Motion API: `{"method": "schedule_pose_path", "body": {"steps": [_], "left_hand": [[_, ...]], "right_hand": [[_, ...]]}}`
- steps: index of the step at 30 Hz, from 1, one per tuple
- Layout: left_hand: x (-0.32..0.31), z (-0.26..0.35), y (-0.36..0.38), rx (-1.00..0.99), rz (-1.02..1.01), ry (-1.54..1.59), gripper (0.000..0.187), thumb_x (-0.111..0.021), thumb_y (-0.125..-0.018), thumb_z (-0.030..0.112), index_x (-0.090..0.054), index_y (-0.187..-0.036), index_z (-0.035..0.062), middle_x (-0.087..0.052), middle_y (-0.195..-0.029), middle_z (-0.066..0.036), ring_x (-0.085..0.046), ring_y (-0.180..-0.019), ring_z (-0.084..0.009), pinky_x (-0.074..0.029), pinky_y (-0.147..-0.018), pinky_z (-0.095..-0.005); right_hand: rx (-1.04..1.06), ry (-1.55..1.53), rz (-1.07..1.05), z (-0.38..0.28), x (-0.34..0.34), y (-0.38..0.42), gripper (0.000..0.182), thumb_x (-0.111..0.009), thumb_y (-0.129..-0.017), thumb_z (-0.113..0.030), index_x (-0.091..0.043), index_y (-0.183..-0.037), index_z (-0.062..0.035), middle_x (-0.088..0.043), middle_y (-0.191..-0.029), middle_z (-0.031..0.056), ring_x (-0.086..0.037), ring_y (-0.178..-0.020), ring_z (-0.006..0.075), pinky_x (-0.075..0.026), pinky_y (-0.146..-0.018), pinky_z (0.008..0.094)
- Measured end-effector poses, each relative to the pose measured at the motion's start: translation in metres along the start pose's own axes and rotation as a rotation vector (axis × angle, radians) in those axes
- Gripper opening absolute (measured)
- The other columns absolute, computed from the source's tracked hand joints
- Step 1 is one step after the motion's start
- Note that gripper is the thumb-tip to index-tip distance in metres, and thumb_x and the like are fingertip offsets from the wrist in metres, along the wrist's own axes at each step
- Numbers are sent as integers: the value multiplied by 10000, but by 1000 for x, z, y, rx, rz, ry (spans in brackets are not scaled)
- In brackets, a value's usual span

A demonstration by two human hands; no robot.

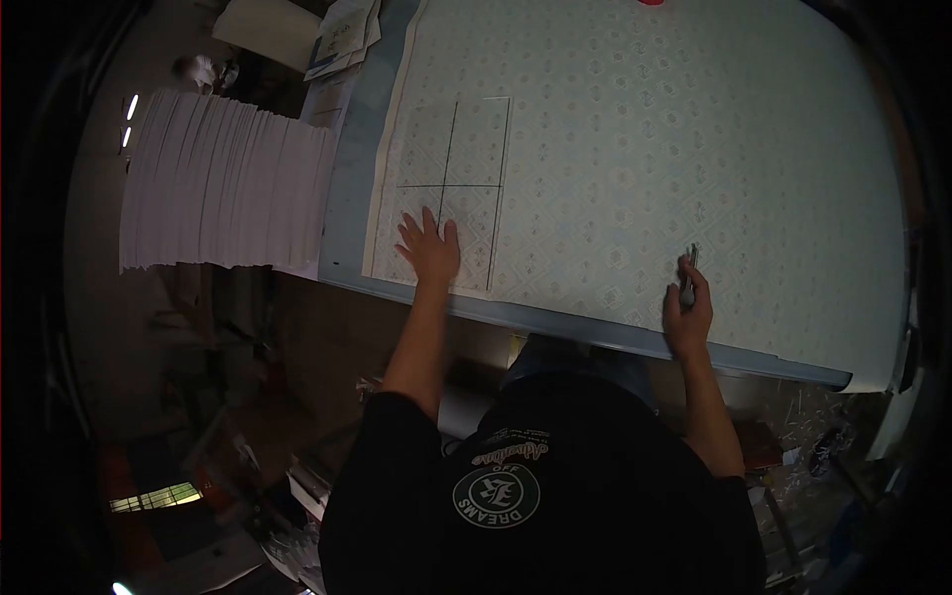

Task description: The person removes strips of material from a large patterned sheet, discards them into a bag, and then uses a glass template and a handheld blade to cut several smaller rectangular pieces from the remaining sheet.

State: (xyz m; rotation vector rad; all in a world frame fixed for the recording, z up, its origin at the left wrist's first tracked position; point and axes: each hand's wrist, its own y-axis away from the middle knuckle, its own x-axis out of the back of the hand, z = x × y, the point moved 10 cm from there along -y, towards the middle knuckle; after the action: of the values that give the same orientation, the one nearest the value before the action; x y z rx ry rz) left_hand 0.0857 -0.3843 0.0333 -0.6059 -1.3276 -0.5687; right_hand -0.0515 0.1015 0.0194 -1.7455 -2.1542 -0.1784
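Note:
My left hand (431,250) lies flat with fingers spread on the lower part of a clear rectangular template (474,139). Two dark lines cross on the template, and pale patterned sheet material (615,178) shows through it. Over to the right, my right hand (691,315) rests at the sheet's near side, fingers closed around a slim grey utility knife (688,290). The knife's narrow end points away from me; its blade is too small to make out.
The sheet covers most of a blue-grey table (347,198), whose front edge runs just before my body. A tall stack of white sheets (223,183) stands at the left. Behind it are printed papers (342,40). A red object (651,2) touches the top edge of view.

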Motion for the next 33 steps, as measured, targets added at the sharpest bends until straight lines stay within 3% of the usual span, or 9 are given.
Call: {"method": "schedule_pose_path", "body": {"steps": [6, 10, 16, 18, 20, 22, 29, 31, 33], "left_hand": [[-39, 9, 47, 132, -69, 74, 795, -500, -997, 554, -279, -1603, 89, -134, -1643, -327, -65, -1516, -541, -24, -1165, -714], [-35, 109, 88, -205, -147, 119, 853, -530, -971, 593, -264, -1611, 96, -80, -1642, -350, 7, -1521, -541, 32, -1159, -712], [-34, 205, 137, -553, -269, 211, 896, -598, -920, 608, -295, -1600, 110, -125, -1638, -334, -44, -1530, -515, -69, -1155, -720], [-34, 209, 139, -606, -309, 244, 870, -608, -919, 594, -329, -1584, 108, -143, -1636, -329, -79, -1525, -510, -90, -1156, -712], [-38, 202, 132, -658, -345, 277, 844, -619, -918, 580, -364, -1568, 107, -161, -1633, -325, -114, -1521, -505, -112, -1157, -703], [-30, 168, 115, -646, -316, 437, 780, -627, -919, 559, -437, -1527, 107, -193, -1629, -308, -167, -1511, -489, -141, -1163, -675], [-19, 90, 101, -710, -326, 255, 944, -708, -829, 610, -385, -1570, 124, -195, -1666, -216, -136, -1540, -436, -57, -1198, -657], [-20, 94, 101, -728, -344, 260, 979, -714, -809, 633, -375, -1575, 125, -187, -1670, -215, -123, -1545, -435, -53, -1199, -659], [-22, 94, 101, -738, -356, 253, 1015, -720, -789, 657, -366, -1580, 127, -179, -1673, -214, -110, -1549, -434, -48, -1199, -661]], "right_hand": [[0, 6, 15, -4, 2, -1, 427, -633, -915, 21, -553, -1334, 1, -624, -1360, 186, -605, -1274, 290, -442, -1098, 366], [6, 52, -6, 2, -1, 1, 411, -642, -919, 7, -571, -1325, -3, -638, -1328, 177, -625, -1237, 277, -459, -1076, 363], [-144, -77, -70, 3, -10, 3, 456, -708, -900, -60, -579, -1333, -1, -663, -1203, 162, -602, -1254, 315, -460, -1069, 408], [99, 398, -229, -30, -29, 5, 643, -782, -842, -156, -517, -1406, 3, -648, -1165, 168, -519, -1332, 387, -370, -1141, 500], [153, 481, -228, -37, -45, 12, 746, -805, -814, -199, -467, -1446, 8, -639, -1172, 171, -484, -1349, 406, -313, -1164, 539], [118, 540, -300, -44, -63, 17, 649, -832, -795, -245, -492, -1295, -9, -465, -1526, 209, -358, -1449, 441, -181, -1208, 595], [-26, 559, -353, -37, -81, 4, 642, -831, -795, -255, -496, -1293, -27, -440, -1558, 171, -438, -1371, 416, -194, -1203, 589], [88, 573, -322, -36, -84, 5, 784, -798, -822, -222, -419, -1477, -16, -567, -1325, 184, -439, -1365, 416, -206, -1207, 587], [96, 568, -308, -29, -83, 9, 693, -783, -832, -205, -463, -1417, -15, -561, -1358, 193, -450, -1354, 420, -216, -1202, 589]]}}
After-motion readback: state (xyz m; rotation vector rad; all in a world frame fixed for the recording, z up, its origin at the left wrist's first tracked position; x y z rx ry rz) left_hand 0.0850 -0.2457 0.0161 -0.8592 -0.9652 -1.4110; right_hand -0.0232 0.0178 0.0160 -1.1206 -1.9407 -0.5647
